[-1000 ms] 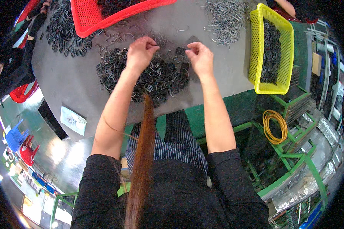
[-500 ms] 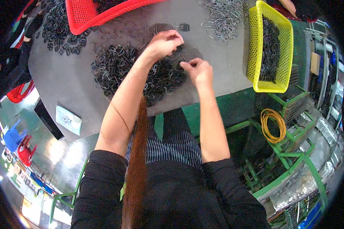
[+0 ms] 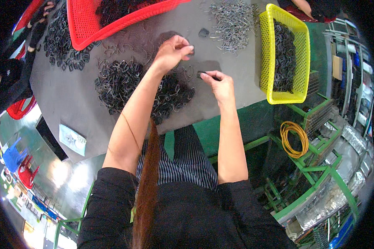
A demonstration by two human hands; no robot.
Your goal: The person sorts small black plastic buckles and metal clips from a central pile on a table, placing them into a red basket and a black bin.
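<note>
My left hand point(image 3: 173, 54) is pinched around a small dark piece, just beyond a heap of small black parts with wire-like metal hooks point(image 3: 120, 83). To the right of the heap, my right hand point(image 3: 221, 87) pinches a small black part point(image 3: 202, 74) between thumb and fingers. Loose bent metal hooks point(image 3: 187, 71) lie on the tabletop between the hands. A single black part point(image 3: 203, 32) rests farther off, near a pile of silver metal hooks point(image 3: 232, 25). What exactly each pinched piece is cannot be made out.
On the grey table point(image 3: 237, 62), a red basket point(image 3: 81, 35) holds dark parts at the far left; black loops point(image 3: 64, 45) lie beside it. A yellow basket point(image 3: 274, 97) with black parts stands at the right edge. Another person's dark sleeve point(image 3: 326, 8) shows far right.
My hands have drawn farther apart, and a dark piece now shows in each pinch. The whole view has shifted slightly, with the baskets appearing a little lower and more to the left.
</note>
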